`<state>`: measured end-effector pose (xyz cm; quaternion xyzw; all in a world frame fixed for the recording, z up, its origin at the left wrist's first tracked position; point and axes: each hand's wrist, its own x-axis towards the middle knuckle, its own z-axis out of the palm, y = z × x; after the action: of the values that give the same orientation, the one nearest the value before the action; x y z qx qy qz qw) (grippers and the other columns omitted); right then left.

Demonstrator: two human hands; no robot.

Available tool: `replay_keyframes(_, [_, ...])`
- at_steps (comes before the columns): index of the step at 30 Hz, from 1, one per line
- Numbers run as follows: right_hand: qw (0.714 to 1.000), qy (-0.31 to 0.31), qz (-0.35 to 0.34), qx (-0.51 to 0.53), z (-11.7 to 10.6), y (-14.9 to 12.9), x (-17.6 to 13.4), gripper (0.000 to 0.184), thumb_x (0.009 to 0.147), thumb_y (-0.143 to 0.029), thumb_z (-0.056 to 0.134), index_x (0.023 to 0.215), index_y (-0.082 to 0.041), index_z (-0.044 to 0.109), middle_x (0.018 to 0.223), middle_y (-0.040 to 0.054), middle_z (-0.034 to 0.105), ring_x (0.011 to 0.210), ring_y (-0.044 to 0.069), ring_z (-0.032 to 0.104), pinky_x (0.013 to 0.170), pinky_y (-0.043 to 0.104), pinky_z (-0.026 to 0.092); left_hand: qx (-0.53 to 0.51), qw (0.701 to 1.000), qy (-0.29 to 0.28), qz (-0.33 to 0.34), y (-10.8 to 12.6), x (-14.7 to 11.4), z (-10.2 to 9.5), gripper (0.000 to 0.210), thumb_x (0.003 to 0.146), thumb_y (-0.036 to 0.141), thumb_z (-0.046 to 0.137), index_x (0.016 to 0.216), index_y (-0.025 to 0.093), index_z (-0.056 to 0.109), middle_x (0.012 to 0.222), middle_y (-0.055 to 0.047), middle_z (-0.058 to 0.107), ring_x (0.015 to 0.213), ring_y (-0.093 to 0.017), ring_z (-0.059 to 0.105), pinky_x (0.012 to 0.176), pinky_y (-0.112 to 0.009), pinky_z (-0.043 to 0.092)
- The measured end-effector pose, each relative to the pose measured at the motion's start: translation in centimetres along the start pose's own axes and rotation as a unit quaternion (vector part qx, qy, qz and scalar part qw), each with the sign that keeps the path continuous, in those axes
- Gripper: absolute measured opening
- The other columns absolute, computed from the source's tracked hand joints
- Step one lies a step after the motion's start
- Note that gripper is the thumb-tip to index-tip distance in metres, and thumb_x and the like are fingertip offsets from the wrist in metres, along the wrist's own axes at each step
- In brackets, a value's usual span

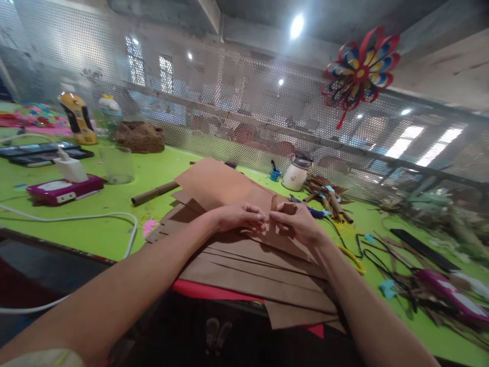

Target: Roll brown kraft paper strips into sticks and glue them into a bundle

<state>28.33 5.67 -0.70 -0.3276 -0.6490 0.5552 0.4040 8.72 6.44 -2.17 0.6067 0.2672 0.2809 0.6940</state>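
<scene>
A stack of brown kraft paper sheets (237, 270), some cut into strips, lies on the green table before me. My right hand (300, 224) pinches a small folded brown paper strip (273, 216) upright between thumb and fingers, above the stack. Close to its left side is my left hand (242, 218), fingers curled and their tips pressed together; whatever they hold, if anything, is too small to make out. A larger loose sheet of brown paper (217, 181) rests on the stack behind my left hand.
At left stand a purple power strip (66, 189) with a white charger, a clear plastic cup (116, 165) and a yellow-black bottle (77, 117). A rolled paper tube (155, 193) lies behind my left arm. To the right are a glue gun (315, 212), its black cord and yellow tape roll (350, 259).
</scene>
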Motion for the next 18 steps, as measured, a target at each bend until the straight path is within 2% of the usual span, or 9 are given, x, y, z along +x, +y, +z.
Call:
replay_keyframes(4, [0.994,-0.033,0.053,-0.087,-0.3,-0.1,0.0,0.028,0.064,-0.038,0.067,0.070,-0.012,0.059,0.045,-0.0065,0.041,0.037,0.004,0.032,0.036,0.018,0.022,-0.022,0.993,0.109,0.042,0.1,0.7,-0.6,0.028,0.070,0.038,0.062,0.080,0.012,0.058,0.076,-0.005,0.059,0.069,-0.009,0.054,0.071,-0.026,0.043])
replay_keyframes(6, [0.982,-0.052,0.066,-0.167,-0.4,-0.1,0.0,0.029,0.066,-0.040,0.064,0.069,-0.011,0.060,0.044,-0.0059,0.041,0.037,0.004,0.031,0.036,0.019,0.022,-0.012,0.989,0.135,0.062,0.2,0.8,-0.7,0.030,0.071,0.041,0.060,0.083,0.013,0.058,0.077,-0.004,0.058,0.068,-0.009,0.053,0.069,-0.025,0.043])
replay_keyframes(9, [0.949,-0.090,0.030,-0.299,-0.5,0.2,0.3,0.027,0.070,-0.037,0.058,0.071,-0.011,0.064,0.051,-0.0029,0.049,0.045,0.006,0.039,0.043,0.020,0.029,0.099,0.984,0.134,0.068,0.0,0.8,-0.6,0.033,0.070,0.041,0.059,0.088,0.013,0.060,0.077,-0.003,0.059,0.065,-0.009,0.052,0.061,-0.022,0.040])
replay_keyframes(11, [0.918,-0.105,-0.002,-0.383,-0.6,0.7,0.5,0.025,0.072,-0.034,0.054,0.074,-0.012,0.067,0.056,-0.0019,0.053,0.050,0.008,0.042,0.049,0.020,0.032,0.209,0.969,0.119,0.061,-0.3,0.8,-0.4,0.031,0.069,0.038,0.060,0.084,0.011,0.063,0.068,-0.002,0.058,0.059,-0.009,0.049,0.055,-0.021,0.037])
replay_keyframes(14, [0.879,-0.115,-0.021,-0.462,-0.8,1.5,0.8,0.027,0.074,-0.032,0.050,0.076,-0.011,0.068,0.058,-0.0010,0.057,0.053,0.009,0.044,0.052,0.021,0.033,0.349,0.929,0.100,0.066,-0.7,0.9,-0.2,0.024,0.070,0.033,0.056,0.074,0.011,0.066,0.057,0.001,0.054,0.053,-0.008,0.043,0.052,-0.020,0.032])
replay_keyframes(18, [0.867,-0.121,-0.025,-0.482,-1.3,2.3,1.1,0.029,0.074,-0.033,0.050,0.080,-0.012,0.069,0.063,0.0005,0.062,0.056,0.011,0.048,0.054,0.021,0.036,0.465,0.873,0.108,0.095,-1.0,1.2,-0.2,0.021,0.071,0.025,0.052,0.077,0.014,0.068,0.062,0.001,0.059,0.057,-0.009,0.046,0.054,-0.020,0.032])
